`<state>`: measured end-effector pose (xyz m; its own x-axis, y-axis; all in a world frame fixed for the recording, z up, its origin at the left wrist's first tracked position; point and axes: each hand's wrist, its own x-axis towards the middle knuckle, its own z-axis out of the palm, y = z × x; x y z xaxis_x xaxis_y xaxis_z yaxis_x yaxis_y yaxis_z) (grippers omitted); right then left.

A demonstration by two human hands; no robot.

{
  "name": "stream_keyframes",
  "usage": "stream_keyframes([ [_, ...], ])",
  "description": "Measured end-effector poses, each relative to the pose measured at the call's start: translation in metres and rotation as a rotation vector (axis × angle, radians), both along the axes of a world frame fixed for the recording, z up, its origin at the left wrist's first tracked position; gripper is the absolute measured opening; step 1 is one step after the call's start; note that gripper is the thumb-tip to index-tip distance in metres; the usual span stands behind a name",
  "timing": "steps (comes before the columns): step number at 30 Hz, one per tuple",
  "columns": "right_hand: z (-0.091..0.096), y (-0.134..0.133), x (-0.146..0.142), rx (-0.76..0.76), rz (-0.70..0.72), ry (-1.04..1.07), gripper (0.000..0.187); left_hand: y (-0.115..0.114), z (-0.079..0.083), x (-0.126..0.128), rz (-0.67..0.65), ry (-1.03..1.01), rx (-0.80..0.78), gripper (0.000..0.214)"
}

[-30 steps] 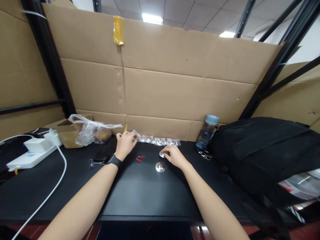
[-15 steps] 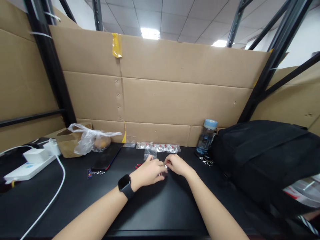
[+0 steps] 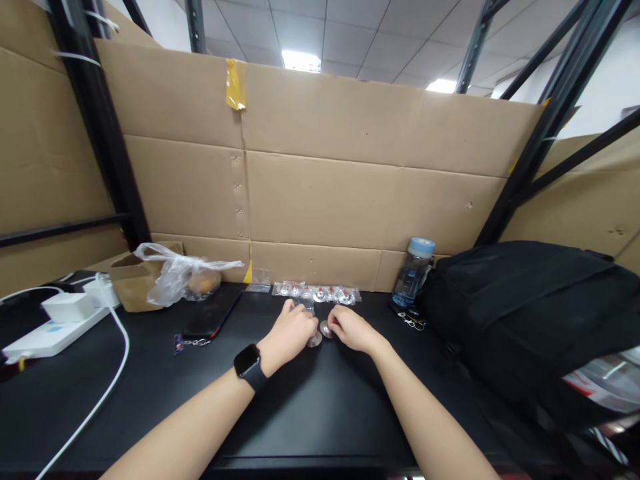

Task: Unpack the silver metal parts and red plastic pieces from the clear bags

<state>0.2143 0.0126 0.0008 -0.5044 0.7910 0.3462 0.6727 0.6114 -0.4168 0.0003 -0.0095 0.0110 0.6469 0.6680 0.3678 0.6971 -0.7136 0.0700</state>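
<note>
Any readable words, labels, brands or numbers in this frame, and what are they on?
No text is readable.
Blue mark on the power strip: too small to read.
The water bottle: no legible label.
The watch: screen dark.
The papers under the black bag: blurred.

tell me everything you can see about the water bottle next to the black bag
The water bottle looks like clear, blue-tinted plastic with a pale blue cap. It stands upright at the back of the black table, just in front of the cardboard wall and close beside the black bag. Metal key rings lie at its foot. Nothing grips it.
</note>
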Motion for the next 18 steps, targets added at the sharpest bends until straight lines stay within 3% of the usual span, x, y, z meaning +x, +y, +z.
stream_keyframes([
  [2, 0.002, 0.002, -0.005, -0.023, 0.008, 0.318, 0.014, 0.003, 0.003, -0.004, 0.076, -0.122, 0.009, 0.021],
  [6, 0.008, 0.005, -0.015, -0.076, -0.159, 0.865, 0.028, 0.012, 0.006, -0.008, 0.226, -0.448, 0.009, 0.021],
  [9, 0.007, 0.001, -0.024, -0.168, -0.161, 0.966, 0.035, 0.016, 0.005, -0.004, 0.232, -0.677, -0.008, 0.018],
  [11, 0.006, -0.005, -0.032, -0.341, -0.07, 1.021, 0.038, 0.014, 0.004, 0.0, 0.217, -0.744, 0.002, 0.016],
  [14, 0.005, -0.013, -0.042, -0.578, 0.062, 1.144, 0.039, 0.009, 0.003, 0.006, 0.249, -0.7, 0.059, 0.015],
  [18, 0.006, -0.016, -0.042, -0.677, 0.116, 1.236, 0.037, 0.006, 0.002, 0.008, 0.301, -0.614, 0.133, 0.014],
])
